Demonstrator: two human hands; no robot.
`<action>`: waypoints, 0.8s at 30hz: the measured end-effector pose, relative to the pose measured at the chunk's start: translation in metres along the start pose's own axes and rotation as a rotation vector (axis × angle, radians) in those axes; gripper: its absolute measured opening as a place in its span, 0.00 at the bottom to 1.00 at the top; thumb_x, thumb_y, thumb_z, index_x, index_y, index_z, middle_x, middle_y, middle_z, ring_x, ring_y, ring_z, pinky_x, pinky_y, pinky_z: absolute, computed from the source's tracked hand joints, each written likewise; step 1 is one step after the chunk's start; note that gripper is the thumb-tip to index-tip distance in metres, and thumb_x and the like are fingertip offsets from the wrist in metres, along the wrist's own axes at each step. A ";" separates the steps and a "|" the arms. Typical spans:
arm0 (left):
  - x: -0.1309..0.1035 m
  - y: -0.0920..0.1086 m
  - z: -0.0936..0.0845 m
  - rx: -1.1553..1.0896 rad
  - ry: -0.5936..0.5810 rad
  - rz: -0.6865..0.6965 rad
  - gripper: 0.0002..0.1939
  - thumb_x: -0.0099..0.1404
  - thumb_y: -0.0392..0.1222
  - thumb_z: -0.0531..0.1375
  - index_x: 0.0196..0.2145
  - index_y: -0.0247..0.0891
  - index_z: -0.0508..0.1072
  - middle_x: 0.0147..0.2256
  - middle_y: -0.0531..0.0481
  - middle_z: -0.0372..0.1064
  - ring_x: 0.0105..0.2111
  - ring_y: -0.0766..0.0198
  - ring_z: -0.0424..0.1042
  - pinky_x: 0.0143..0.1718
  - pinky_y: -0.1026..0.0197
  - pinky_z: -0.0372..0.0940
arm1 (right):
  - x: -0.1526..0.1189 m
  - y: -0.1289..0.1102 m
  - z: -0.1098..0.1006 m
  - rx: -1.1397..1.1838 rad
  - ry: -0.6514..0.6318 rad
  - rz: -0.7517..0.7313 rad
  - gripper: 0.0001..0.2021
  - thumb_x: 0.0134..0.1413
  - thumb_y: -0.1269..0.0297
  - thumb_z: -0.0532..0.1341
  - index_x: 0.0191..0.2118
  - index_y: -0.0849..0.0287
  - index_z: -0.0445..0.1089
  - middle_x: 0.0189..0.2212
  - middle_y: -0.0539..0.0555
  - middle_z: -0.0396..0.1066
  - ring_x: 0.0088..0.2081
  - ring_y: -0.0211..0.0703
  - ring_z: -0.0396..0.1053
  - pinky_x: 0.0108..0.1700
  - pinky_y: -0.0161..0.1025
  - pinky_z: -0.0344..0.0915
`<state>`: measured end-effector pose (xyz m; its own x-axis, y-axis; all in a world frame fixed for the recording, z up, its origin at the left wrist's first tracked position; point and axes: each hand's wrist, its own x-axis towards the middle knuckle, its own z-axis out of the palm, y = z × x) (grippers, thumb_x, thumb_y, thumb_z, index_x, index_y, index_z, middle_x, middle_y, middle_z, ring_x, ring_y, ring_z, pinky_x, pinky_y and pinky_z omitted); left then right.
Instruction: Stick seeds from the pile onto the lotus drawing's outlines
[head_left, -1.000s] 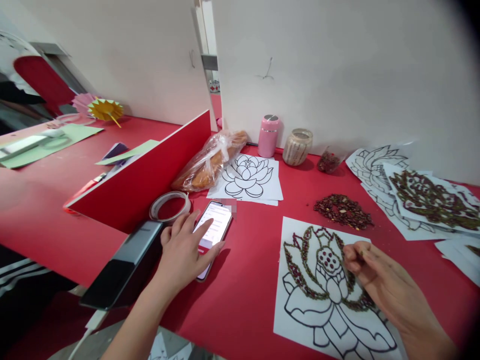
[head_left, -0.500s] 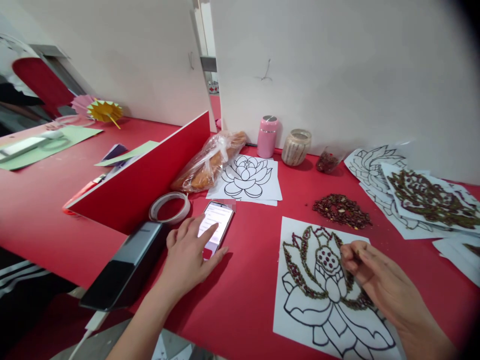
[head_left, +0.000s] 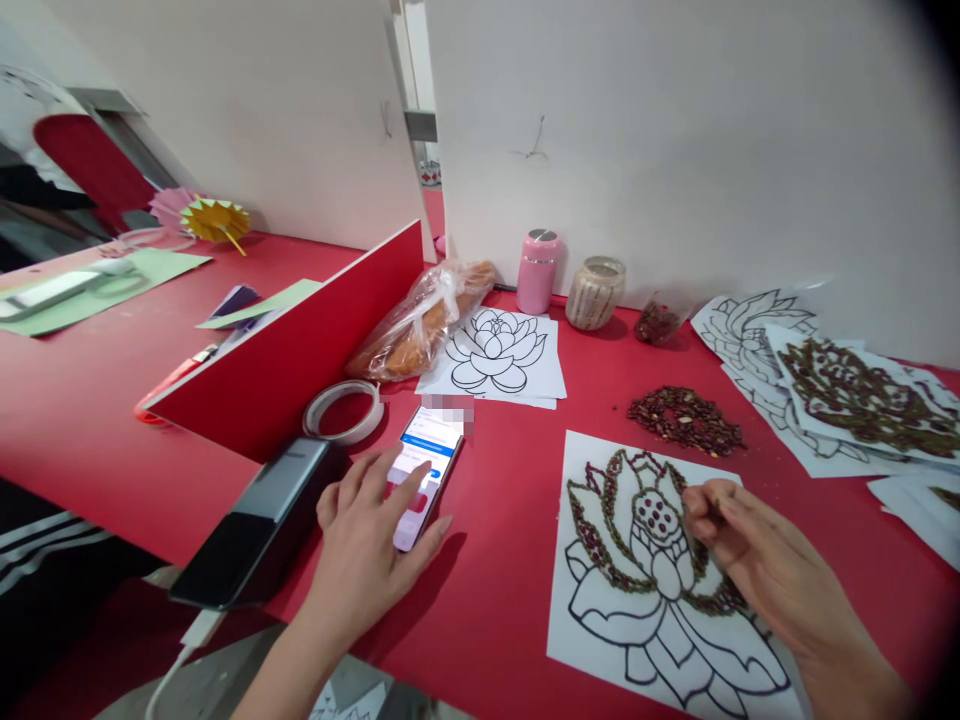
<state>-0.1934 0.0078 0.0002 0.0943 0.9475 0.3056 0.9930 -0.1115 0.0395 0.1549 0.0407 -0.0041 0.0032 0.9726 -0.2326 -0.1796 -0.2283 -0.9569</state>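
Note:
My left hand (head_left: 375, 530) is spread over a lit phone (head_left: 427, 465) lying on the red table, its index finger at the screen. At the right, my right hand (head_left: 757, 555) hovers over the lotus drawing (head_left: 600, 625), thumb and fingertips pinched together; whatever is between them is too small to make out. Dark red and green beans line several upper petals of the drawing, while its lower petals show bare black outlines. A heap of dark red beans (head_left: 686, 420) lies just behind the sheet.
Behind stand a pink bottle (head_left: 538, 270) and a jar (head_left: 595, 293), with bread in a plastic bag (head_left: 420, 325) beside a lotus print (head_left: 502, 355). A tape roll (head_left: 343, 412) and a black device (head_left: 251, 525) sit left. Bean-covered sheets (head_left: 862, 395) lie at right.
My left hand has shifted slightly left and down on the phone, and the screen now shows blue highlighted areas. The right hand keeps its pinch over the drawing.

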 end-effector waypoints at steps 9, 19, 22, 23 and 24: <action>-0.003 0.004 0.007 0.042 -0.026 0.009 0.22 0.59 0.54 0.53 0.48 0.41 0.68 0.55 0.37 0.54 0.53 0.41 0.51 0.45 0.41 0.50 | 0.001 0.002 -0.003 -0.004 -0.003 -0.021 0.08 0.51 0.59 0.58 0.28 0.57 0.65 0.30 0.52 0.61 0.31 0.37 0.58 0.31 0.32 0.63; -0.013 0.045 -0.006 -0.219 0.137 0.168 0.16 0.59 0.41 0.56 0.45 0.37 0.66 0.50 0.38 0.59 0.50 0.46 0.56 0.44 0.45 0.54 | 0.001 0.000 -0.003 0.044 0.001 -0.011 0.08 0.51 0.59 0.59 0.27 0.57 0.65 0.30 0.50 0.60 0.30 0.35 0.58 0.31 0.29 0.63; -0.019 0.073 -0.004 -0.398 0.123 0.286 0.17 0.59 0.38 0.55 0.47 0.35 0.65 0.49 0.39 0.60 0.51 0.49 0.56 0.47 0.46 0.53 | 0.000 -0.002 -0.002 0.065 0.017 -0.014 0.08 0.50 0.59 0.59 0.26 0.57 0.64 0.29 0.50 0.60 0.29 0.34 0.57 0.32 0.29 0.63; -0.021 0.082 -0.001 -0.450 0.140 0.287 0.16 0.60 0.38 0.55 0.47 0.35 0.65 0.49 0.39 0.61 0.50 0.50 0.57 0.48 0.45 0.52 | 0.000 -0.002 -0.003 0.068 0.023 -0.015 0.08 0.50 0.60 0.59 0.26 0.57 0.64 0.29 0.50 0.60 0.29 0.34 0.57 0.31 0.28 0.63; -0.022 0.091 0.002 -0.483 0.117 0.351 0.17 0.60 0.40 0.55 0.47 0.35 0.65 0.48 0.40 0.62 0.49 0.51 0.59 0.47 0.46 0.52 | 0.000 -0.002 -0.003 0.070 0.028 -0.018 0.08 0.50 0.60 0.60 0.26 0.57 0.64 0.29 0.50 0.60 0.29 0.34 0.57 0.31 0.28 0.63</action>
<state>-0.1048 -0.0223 -0.0046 0.3749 0.7931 0.4801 0.7566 -0.5610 0.3359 0.1580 0.0407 -0.0021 0.0344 0.9745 -0.2217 -0.2478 -0.2066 -0.9465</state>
